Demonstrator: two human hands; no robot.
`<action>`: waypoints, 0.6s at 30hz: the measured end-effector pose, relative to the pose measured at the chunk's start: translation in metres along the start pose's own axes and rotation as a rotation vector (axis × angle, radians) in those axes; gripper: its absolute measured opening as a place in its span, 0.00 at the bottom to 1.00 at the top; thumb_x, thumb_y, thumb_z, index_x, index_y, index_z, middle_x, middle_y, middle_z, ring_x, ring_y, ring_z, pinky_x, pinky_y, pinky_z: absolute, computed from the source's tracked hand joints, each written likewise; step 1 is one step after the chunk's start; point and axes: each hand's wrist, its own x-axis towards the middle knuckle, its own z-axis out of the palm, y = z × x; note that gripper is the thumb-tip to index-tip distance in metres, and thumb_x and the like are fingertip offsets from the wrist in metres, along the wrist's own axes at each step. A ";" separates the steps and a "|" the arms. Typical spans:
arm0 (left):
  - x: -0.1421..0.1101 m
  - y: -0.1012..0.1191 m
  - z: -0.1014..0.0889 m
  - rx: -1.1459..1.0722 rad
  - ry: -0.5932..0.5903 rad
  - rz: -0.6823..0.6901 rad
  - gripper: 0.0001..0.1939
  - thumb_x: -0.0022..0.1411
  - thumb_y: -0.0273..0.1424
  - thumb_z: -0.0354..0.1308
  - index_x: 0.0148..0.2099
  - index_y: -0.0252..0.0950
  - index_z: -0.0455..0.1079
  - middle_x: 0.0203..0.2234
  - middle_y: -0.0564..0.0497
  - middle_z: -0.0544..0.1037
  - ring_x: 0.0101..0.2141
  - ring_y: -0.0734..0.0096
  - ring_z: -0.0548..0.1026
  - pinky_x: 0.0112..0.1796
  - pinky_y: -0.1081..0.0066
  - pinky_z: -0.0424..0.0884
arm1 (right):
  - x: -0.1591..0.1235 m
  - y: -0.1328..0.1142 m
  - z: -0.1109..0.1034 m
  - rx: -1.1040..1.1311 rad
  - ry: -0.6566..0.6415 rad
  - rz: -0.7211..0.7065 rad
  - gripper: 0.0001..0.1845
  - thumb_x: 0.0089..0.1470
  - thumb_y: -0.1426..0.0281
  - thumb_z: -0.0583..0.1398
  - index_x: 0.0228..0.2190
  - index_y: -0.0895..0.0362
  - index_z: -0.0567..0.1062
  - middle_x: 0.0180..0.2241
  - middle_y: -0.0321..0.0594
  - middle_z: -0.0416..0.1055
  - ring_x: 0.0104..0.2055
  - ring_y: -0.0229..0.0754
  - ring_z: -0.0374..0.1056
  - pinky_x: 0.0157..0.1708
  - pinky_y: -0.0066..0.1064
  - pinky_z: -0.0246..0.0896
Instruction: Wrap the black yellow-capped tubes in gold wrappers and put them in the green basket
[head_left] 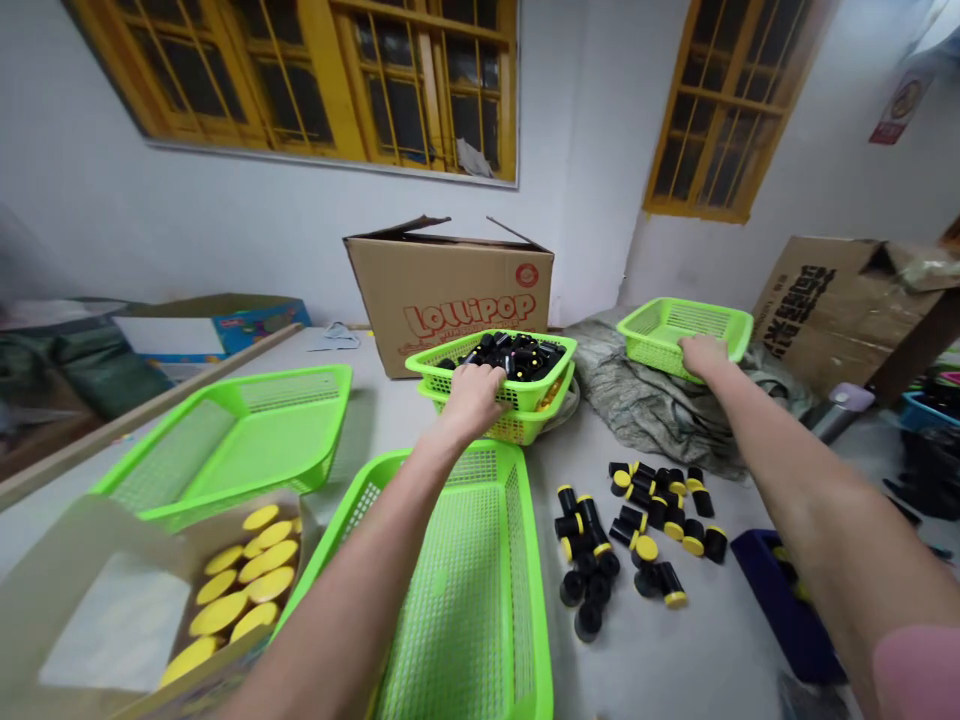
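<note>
Left forearm (352, 590) and right forearm (810, 500) stretch forward from camera. Left hand (471, 400) on front rim of upper green plastic basket (544, 380), fingers curled, grasping it; basket full of black cylinders (510, 355), stacked on second green basket (517, 430). Right hand (703, 355) has fingers clenched over rim of third green basket (660, 335), on grey cloth (645, 410). Loose black tubes with yellow caps (637, 490) lie on bench (720, 640), between both arms. Cardboard box (112, 600) of yellow lids (240, 570) at left.

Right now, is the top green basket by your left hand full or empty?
Full: the top green basket under the left hand is heaped with black cylinders up to its rim.
</note>
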 end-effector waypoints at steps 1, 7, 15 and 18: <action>0.001 -0.001 0.001 -0.011 0.003 -0.002 0.09 0.53 0.32 0.62 0.37 0.35 0.71 0.36 0.41 0.78 0.43 0.50 0.73 0.43 0.59 0.62 | 0.000 0.001 0.007 0.007 -0.018 0.022 0.20 0.54 0.79 0.53 0.48 0.67 0.74 0.45 0.67 0.72 0.50 0.63 0.67 0.45 0.54 0.61; 0.000 0.001 0.009 -0.089 0.040 0.037 0.06 0.53 0.30 0.62 0.30 0.38 0.67 0.32 0.46 0.77 0.40 0.55 0.73 0.43 0.61 0.62 | -0.009 -0.057 0.012 0.207 0.108 -0.199 0.33 0.54 0.75 0.58 0.61 0.61 0.62 0.65 0.57 0.56 0.67 0.61 0.50 0.61 0.58 0.48; -0.016 0.013 0.020 -0.135 0.158 0.091 0.04 0.56 0.27 0.60 0.33 0.38 0.67 0.34 0.45 0.76 0.40 0.57 0.72 0.46 0.60 0.61 | -0.003 -0.179 0.003 0.440 0.014 -0.538 0.17 0.62 0.72 0.57 0.51 0.58 0.74 0.52 0.45 0.75 0.54 0.46 0.70 0.54 0.37 0.64; -0.017 0.012 0.019 -0.132 0.151 0.102 0.03 0.56 0.27 0.60 0.33 0.38 0.67 0.34 0.45 0.76 0.40 0.57 0.71 0.46 0.60 0.61 | -0.003 -0.210 0.008 0.439 -0.007 -0.645 0.18 0.62 0.69 0.59 0.53 0.58 0.71 0.53 0.44 0.72 0.53 0.46 0.69 0.53 0.42 0.66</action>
